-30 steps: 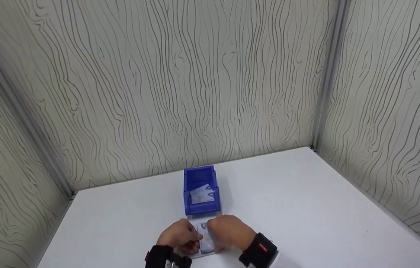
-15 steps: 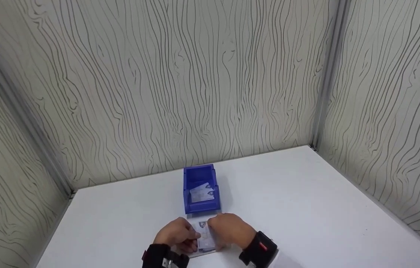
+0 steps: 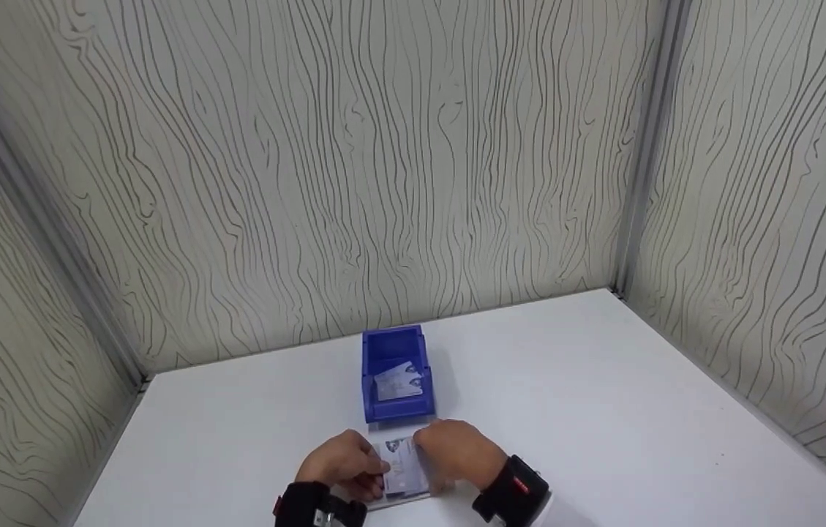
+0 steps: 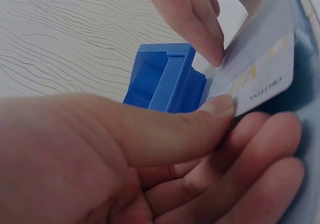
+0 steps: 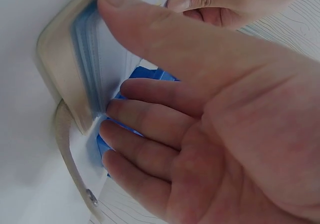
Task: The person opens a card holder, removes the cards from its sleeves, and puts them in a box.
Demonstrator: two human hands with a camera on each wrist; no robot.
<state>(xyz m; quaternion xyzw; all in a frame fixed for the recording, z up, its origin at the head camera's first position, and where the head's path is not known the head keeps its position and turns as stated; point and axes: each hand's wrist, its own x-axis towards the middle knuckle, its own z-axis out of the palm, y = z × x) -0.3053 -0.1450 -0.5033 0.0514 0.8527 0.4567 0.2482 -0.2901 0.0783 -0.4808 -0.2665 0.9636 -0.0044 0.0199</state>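
L hand (image 3: 345, 462) pinches gold-lettered card (image 4: 265, 73) (txt unclear), R hand (image 3: 462, 454) grips card holder (image 5: 64, 66).

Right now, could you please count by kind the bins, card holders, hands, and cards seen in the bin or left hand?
Blue bin: 1
Card holder: 1
Left hand and right hand: 2
Visible cards in bin: 2
Held card: 1
Total: 7

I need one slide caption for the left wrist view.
Left hand pinching a printed card, with a blue bin behind.
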